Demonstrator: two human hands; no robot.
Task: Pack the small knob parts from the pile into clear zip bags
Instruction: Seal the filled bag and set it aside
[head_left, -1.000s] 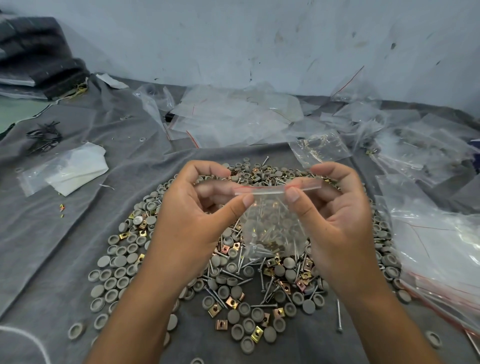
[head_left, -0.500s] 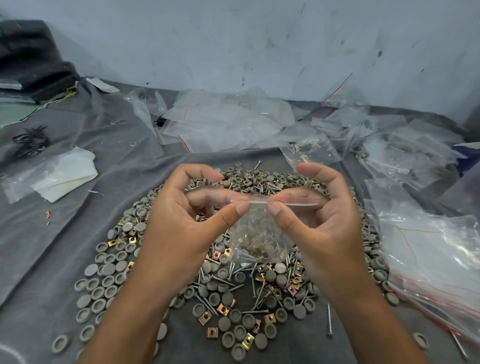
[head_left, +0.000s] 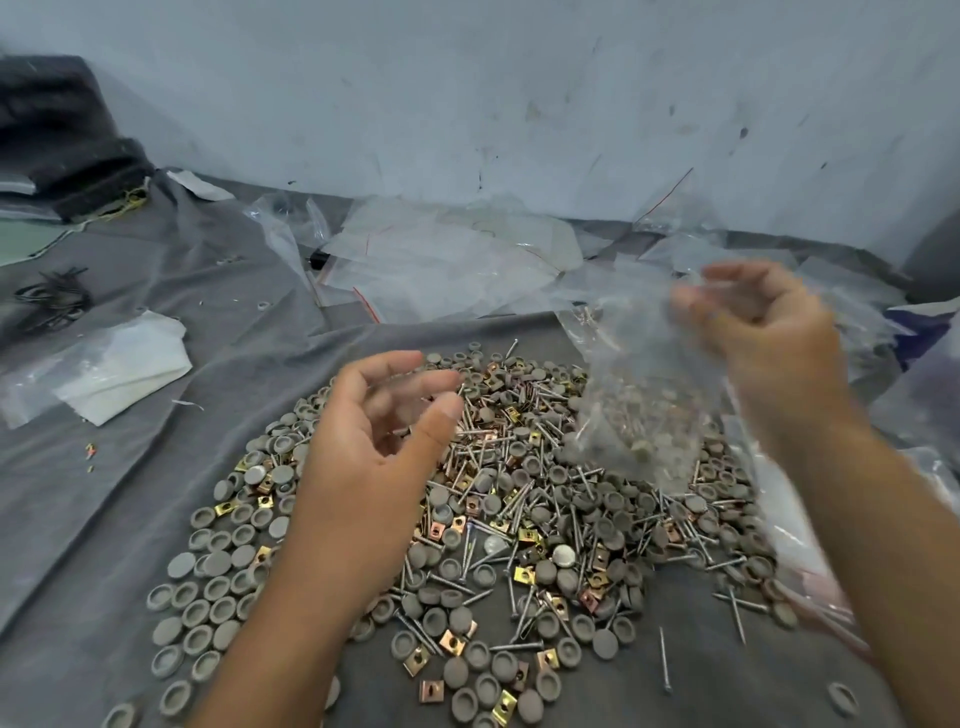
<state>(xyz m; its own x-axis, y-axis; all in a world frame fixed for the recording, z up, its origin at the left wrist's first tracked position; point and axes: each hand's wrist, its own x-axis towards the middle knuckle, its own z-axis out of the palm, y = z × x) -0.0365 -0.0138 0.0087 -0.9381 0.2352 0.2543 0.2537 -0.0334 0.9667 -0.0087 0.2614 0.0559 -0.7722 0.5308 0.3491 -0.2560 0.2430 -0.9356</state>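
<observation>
A wide pile of grey round knob parts, screws and brass square clips (head_left: 519, 519) lies on the grey cloth. My right hand (head_left: 763, 338) pinches the top of a clear zip bag (head_left: 639, 405) that holds a few parts and hangs, blurred, above the pile's right side. My left hand (head_left: 374, 447) hovers over the pile's left side with loosely curled fingers and holds nothing.
Several empty clear zip bags (head_left: 447, 260) lie heaped at the back by the wall. More filled bags (head_left: 810, 545) lie at the right edge. A white folded bag (head_left: 104, 374) and black wires (head_left: 52, 299) lie at the left on the grey cloth (head_left: 130, 519).
Both hands were pinching the bag's zip strip together in front of me. My left hand has let go, and my right hand has carried the bag up and to the right.
</observation>
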